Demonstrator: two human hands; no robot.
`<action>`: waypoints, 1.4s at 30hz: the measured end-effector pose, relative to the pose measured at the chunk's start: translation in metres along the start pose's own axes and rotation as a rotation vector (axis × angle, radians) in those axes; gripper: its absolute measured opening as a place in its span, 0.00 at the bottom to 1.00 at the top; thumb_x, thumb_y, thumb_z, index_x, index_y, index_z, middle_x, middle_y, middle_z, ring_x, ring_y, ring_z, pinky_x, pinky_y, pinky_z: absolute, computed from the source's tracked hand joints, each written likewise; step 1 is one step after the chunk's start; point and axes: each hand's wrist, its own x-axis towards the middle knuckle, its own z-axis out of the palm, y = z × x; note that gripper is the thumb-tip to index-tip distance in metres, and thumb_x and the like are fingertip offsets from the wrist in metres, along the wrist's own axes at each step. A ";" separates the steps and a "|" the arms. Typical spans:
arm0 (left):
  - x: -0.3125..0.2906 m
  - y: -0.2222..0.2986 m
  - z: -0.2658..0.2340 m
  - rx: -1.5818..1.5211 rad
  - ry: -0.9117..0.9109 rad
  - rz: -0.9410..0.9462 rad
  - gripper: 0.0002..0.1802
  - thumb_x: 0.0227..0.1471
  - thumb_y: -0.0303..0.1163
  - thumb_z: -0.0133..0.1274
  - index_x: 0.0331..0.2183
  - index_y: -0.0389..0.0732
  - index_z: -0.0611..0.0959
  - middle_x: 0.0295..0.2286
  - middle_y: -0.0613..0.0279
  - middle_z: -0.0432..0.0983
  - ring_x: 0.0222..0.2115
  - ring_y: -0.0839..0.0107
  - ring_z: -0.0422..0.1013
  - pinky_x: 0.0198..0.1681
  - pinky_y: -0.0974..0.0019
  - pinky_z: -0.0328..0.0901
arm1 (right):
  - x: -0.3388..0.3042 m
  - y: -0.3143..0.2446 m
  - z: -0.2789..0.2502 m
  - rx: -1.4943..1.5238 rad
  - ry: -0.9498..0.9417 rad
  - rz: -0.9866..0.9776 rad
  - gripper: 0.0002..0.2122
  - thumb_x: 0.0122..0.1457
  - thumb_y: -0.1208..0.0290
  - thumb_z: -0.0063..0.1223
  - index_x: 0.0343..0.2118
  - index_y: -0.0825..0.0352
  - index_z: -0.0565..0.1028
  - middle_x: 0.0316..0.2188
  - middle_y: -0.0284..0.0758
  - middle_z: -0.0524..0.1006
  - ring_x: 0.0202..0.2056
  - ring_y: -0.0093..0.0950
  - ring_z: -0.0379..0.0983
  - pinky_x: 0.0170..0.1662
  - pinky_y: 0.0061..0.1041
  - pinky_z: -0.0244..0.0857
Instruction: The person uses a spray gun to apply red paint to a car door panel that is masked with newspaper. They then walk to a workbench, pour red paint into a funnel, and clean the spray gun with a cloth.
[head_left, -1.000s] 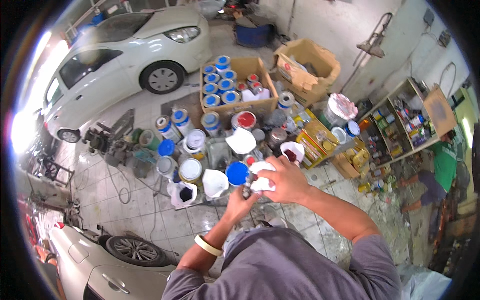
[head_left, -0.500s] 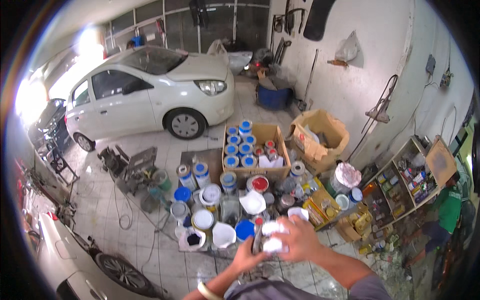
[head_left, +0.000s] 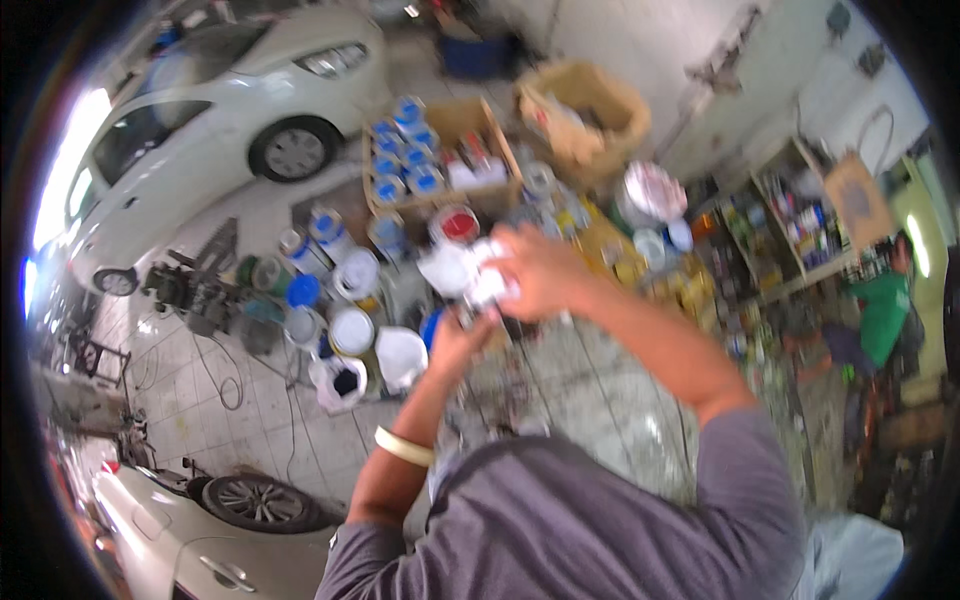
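Note:
My right hand (head_left: 540,272) is closed around a bright white crumpled wad (head_left: 487,284), cloth or paper, which I cannot tell. Just below it, my left hand (head_left: 458,345) has its fingers curled in close to the wad. A small greyish thing seems to be pinched there, but blur hides its kind. Both hands are over the near side of a group of paint cans. Beside them are a white sheet-like piece (head_left: 443,270), a can with a red top (head_left: 456,224) and a white paper-lined container (head_left: 402,358).
A cardboard box (head_left: 490,195) of blue-lidded cans stands behind, with a brown carton (head_left: 585,110) farther right. White cars (head_left: 215,150) are at the left. A shelf (head_left: 790,220) and a person in a green shirt (head_left: 885,315) are at the right.
The view has tilted, so the surroundings sit higher and more of my shirt and arms shows. My hands stay together at the white wad, now nearer the red-topped can in the picture.

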 end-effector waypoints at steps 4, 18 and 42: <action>0.011 0.010 -0.005 -0.073 0.003 -0.039 0.27 0.59 0.48 0.65 0.45 0.32 0.79 0.23 0.69 0.73 0.18 0.80 0.64 0.20 0.72 0.57 | 0.013 0.000 -0.013 -0.283 0.039 -0.008 0.25 0.46 0.52 0.68 0.49 0.53 0.81 0.46 0.35 0.77 0.44 0.42 0.77 0.43 0.45 0.75; -0.022 0.004 0.047 0.124 -0.100 -0.139 0.27 0.65 0.54 0.54 0.38 0.36 0.77 0.17 0.74 0.66 0.17 0.83 0.62 0.19 0.72 0.57 | -0.073 0.011 0.062 0.404 1.227 0.121 0.38 0.58 0.50 0.67 0.63 0.73 0.67 0.49 0.40 0.79 0.48 0.30 0.77 0.51 0.30 0.71; -0.033 0.009 0.142 -0.052 -0.270 -0.388 0.33 0.64 0.62 0.50 0.33 0.37 0.75 0.15 0.76 0.56 0.13 0.82 0.52 0.18 0.72 0.49 | -0.243 0.089 0.051 2.164 1.258 0.131 0.40 0.68 0.32 0.25 0.71 0.61 0.59 0.69 0.43 0.64 0.68 0.47 0.60 0.71 0.50 0.52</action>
